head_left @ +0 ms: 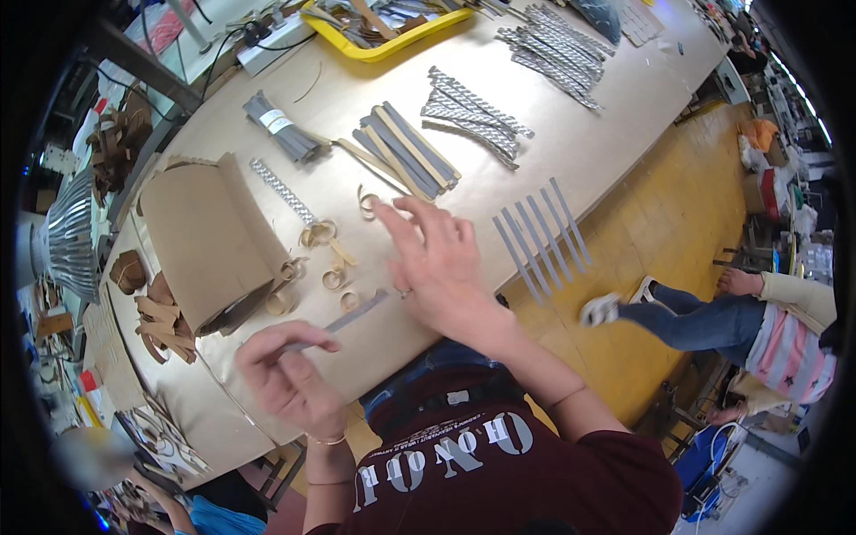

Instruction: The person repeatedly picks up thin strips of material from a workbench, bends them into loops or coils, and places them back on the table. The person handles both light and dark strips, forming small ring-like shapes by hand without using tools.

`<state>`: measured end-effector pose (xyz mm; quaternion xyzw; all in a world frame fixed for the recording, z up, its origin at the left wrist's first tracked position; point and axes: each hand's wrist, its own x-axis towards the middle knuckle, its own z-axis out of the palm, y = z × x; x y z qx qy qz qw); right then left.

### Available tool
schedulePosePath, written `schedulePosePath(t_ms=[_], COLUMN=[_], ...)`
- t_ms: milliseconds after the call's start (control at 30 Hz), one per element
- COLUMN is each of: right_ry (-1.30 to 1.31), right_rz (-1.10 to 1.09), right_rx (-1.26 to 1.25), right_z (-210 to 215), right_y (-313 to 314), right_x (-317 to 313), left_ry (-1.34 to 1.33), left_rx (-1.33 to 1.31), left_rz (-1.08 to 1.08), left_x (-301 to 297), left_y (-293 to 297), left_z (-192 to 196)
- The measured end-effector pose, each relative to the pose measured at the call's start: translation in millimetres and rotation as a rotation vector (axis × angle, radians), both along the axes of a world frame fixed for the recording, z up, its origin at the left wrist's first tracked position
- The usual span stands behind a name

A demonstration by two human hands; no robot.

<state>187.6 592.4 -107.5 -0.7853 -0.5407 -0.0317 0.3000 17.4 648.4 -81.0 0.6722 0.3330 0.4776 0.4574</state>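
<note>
A thin grey strip (358,310) runs out from my left hand (290,374) over the table's near edge, its near end among the curled fingers. My right hand (437,259) is further to the right, palm down, with fingers spread and thumb apart. Just beyond its fingertips is a curled tan paper strip (366,203); whether they touch is unclear. More tan curls (333,278) lie between the hands and a braided grey-and-white strip (282,191). Several grey strips (542,241) lie side by side along the table edge on the right.
A brown cardboard piece (209,236) stands curved at left. Grey and tan strips (406,152), a banded bundle (283,127) and braided strips (477,116) lie further back. A yellow tray (383,49) holds more strips. Another person (713,325) is at right.
</note>
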Motion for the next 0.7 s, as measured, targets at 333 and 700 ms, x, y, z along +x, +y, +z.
schedulePosePath(t_ms=[333,700], right_ry=[1.152,0.599], right_rz=[0.364,-0.783], right_rx=[-0.219,-0.180], right_z=[39.0,-25.4], right_y=[-60.2,-138.2], right_x=[35.2,154.0], left_ry=[-0.213,0.236], left_rx=[-0.333,-0.194], left_rz=[-0.553,-0.383], left_x=[39.7,36.9], left_y=[-9.7,-4.4], left_z=[-12.7,-34.9])
